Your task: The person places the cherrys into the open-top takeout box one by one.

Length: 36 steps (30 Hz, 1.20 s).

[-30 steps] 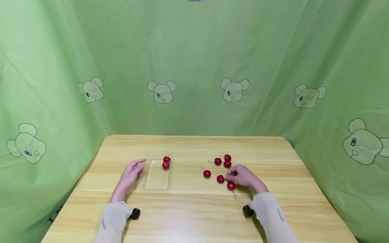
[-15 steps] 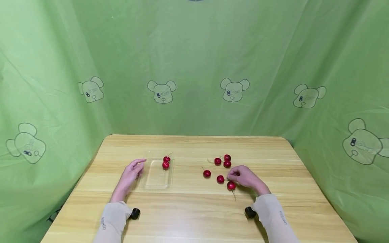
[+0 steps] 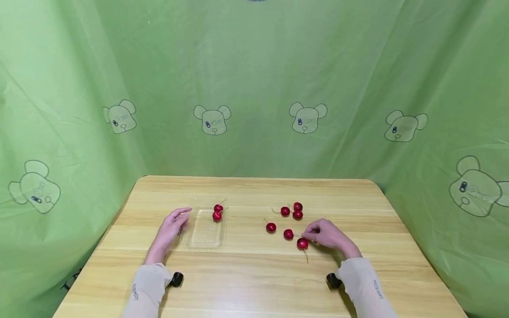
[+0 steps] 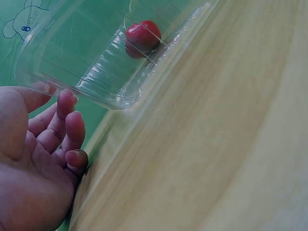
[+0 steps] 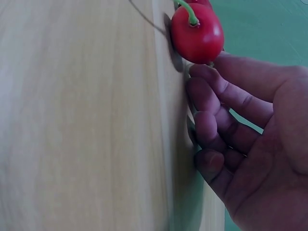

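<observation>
My left hand (image 3: 172, 226) rests beside the left wall of a clear plastic container (image 3: 203, 244), fingers loosely bent, fingertips at its edge in the left wrist view. Two red cherries (image 3: 217, 216) lie in the container's far right corner. My right hand (image 3: 325, 233) pinches, between thumb and forefinger, the stem end of a cherry (image 3: 288, 234) lying on the table. Just in front of those fingertips sits another cherry (image 3: 302, 243), its stem pointing toward me. In the right wrist view, this near cherry (image 5: 198, 34) partly covers the one behind it.
A lone cherry (image 3: 271, 227) lies left of the right hand. Farther back is a small cluster of cherries (image 3: 297, 214). The wooden table (image 3: 246, 282) has green curtains (image 3: 254, 145) behind it and at both sides.
My right hand has slid a little to the right and toward me, away from the cherry, uncovering its stem. The cherries and my left hand stay in place.
</observation>
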Motion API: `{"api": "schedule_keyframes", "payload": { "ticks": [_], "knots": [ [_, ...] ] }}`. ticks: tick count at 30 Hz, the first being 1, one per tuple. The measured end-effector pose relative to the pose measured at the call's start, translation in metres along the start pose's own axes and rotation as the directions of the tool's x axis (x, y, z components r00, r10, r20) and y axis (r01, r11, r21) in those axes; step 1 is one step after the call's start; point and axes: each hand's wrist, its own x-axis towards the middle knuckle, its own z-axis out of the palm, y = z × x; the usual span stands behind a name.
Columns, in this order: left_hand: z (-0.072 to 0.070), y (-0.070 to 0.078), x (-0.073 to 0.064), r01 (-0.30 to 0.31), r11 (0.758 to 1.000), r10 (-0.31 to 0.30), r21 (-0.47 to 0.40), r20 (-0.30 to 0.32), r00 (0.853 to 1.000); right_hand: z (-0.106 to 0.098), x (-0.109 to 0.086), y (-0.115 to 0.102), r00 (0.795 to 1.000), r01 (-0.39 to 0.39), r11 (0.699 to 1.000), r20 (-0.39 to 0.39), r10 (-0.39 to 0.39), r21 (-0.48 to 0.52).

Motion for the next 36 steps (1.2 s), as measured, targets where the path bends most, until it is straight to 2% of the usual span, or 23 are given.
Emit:
{"api": "schedule_keyframes", "payload": {
  "ticks": [5, 8, 12, 19, 29, 36],
  "knots": [
    [-0.002, -0.012, 0.009, 0.016, 1.0, -0.016, -0.002, -0.018, 1.0, 0.0, -0.001, -0.001, 1.0, -0.017, 1.0, 0.004, 0.017, 0.014],
    [-0.003, -0.022, 0.014, 0.004, 1.0, -0.004, 0.011, -0.035, 0.999, 0.0, -0.002, -0.002, 1.0, -0.011, 1.0, 0.012, 0.01, 0.016],
    [-0.003, -0.027, 0.015, -0.027, 0.999, 0.028, 0.032, -0.046, 0.999, 0.0, -0.002, -0.002, 1.0, 0.008, 1.0, 0.019, -0.008, 0.015],
    [-0.003, -0.027, 0.014, -0.043, 0.999, 0.044, 0.028, -0.04, 0.998, 0.002, -0.002, -0.002, 1.0, 0.011, 0.999, 0.014, -0.011, 0.033],
    [-0.005, -0.029, 0.019, -0.012, 1.0, 0.012, 0.018, -0.033, 0.999, 0.002, -0.001, -0.002, 0.999, -0.03, 0.998, -0.012, 0.031, 0.053],
    [-0.005, -0.028, 0.018, -0.013, 1.0, 0.013, 0.014, -0.031, 0.999, -0.001, -0.001, -0.008, 0.999, -0.041, 0.998, -0.033, 0.043, 0.048]
  ]
}}
